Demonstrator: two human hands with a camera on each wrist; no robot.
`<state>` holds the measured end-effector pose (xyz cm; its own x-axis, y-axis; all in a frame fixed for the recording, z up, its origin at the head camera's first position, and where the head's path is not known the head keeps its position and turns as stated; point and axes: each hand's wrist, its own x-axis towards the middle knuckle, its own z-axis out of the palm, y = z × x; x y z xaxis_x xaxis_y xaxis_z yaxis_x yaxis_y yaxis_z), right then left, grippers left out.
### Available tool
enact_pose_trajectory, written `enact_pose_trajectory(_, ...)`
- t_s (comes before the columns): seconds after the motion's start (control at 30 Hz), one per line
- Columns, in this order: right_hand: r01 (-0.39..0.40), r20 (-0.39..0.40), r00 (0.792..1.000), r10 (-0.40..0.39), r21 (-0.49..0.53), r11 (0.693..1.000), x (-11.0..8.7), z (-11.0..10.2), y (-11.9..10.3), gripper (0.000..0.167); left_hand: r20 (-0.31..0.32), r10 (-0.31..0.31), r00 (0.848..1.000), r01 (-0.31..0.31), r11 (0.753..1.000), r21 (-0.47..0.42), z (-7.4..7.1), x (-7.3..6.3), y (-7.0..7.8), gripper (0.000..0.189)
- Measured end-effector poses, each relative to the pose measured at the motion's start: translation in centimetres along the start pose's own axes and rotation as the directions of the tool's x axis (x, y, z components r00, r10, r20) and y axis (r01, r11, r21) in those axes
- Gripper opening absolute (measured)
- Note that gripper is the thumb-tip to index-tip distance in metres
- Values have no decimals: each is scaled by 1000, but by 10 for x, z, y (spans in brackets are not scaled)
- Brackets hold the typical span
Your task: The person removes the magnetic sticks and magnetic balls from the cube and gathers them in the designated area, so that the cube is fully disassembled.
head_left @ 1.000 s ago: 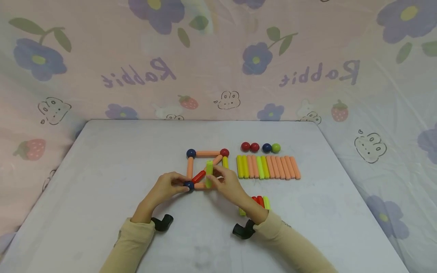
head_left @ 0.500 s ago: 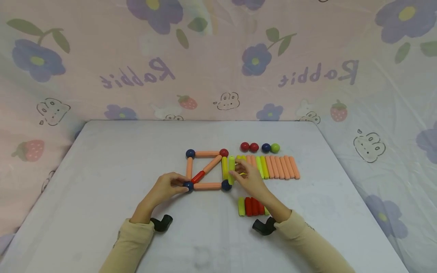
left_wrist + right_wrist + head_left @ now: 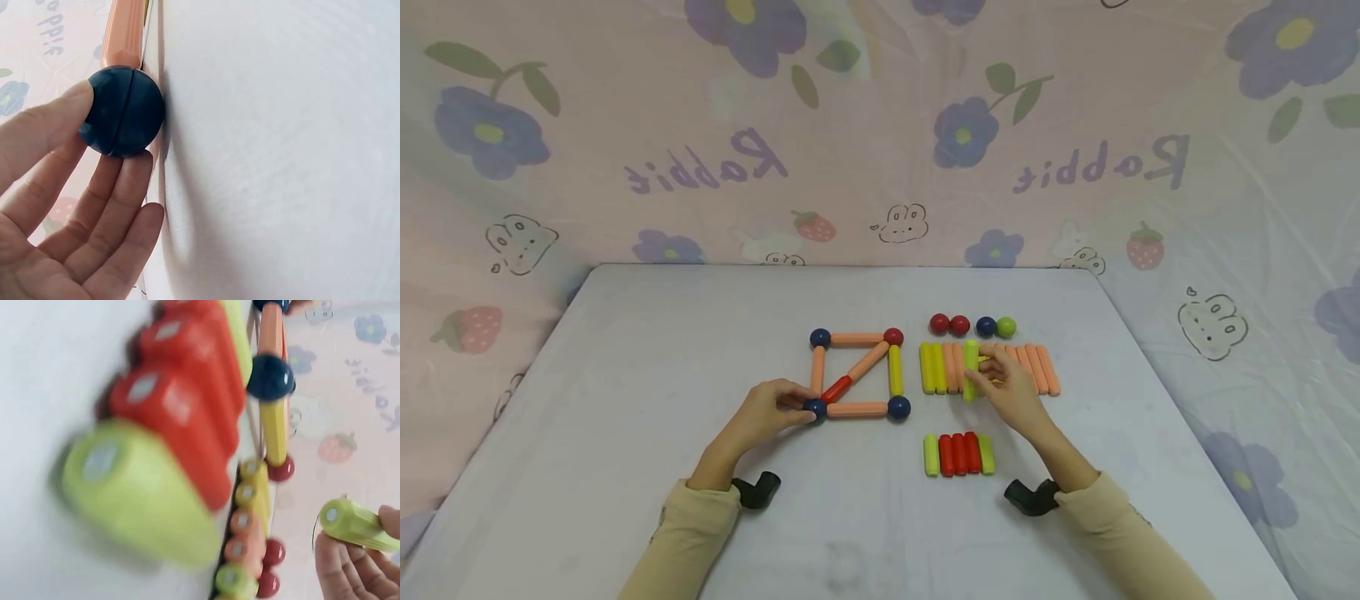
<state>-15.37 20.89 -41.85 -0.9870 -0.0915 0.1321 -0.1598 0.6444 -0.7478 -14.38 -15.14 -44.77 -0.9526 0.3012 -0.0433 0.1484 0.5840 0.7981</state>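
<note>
My left hand (image 3: 772, 408) pinches a dark blue ball (image 3: 815, 409) at the near left corner of a flat square of sticks and balls. In the left wrist view, thumb and fingertips touch this blue ball (image 3: 125, 112). Salmon sticks and one yellow stick (image 3: 896, 371) form the sides; a red short stick (image 3: 837, 389) and a salmon one (image 3: 868, 362) make the diagonal. My right hand (image 3: 1011, 392) holds a light green stick (image 3: 971, 371) upright over a row of sticks, partly hiding it. The right wrist view shows that green stick (image 3: 356, 526) between thumb and fingers.
Salmon sticks (image 3: 1042, 371) and yellow sticks (image 3: 933, 368) lie in the row right of the square. Behind it sit red balls (image 3: 939, 324), a blue ball (image 3: 986, 327) and a green ball (image 3: 1006, 327). Shorter red sticks (image 3: 959, 454) and green ones lie nearer.
My right hand has carried the green stick rightward, from over the square to over the row of sticks. The left hand stays on the blue ball.
</note>
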Motion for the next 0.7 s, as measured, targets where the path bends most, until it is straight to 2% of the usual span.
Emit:
enact_pose_trajectory(0.17,-28,-28,999,27,-35,999,1,-17,12,41,1,-3,1000,3,1000,-1,0,0,1,29)
enact_pose_trajectory(0.43,-11,-107,994,-2,-117,993,3,-37,36,38,-1,-4,1000,4,1000,11,1,1,0,29)
enact_pose_trajectory(0.7,-72,-127,991,49,-181,981,5,-55,52,40,-4,-15,1000,15,1000,7,1,1,0,29)
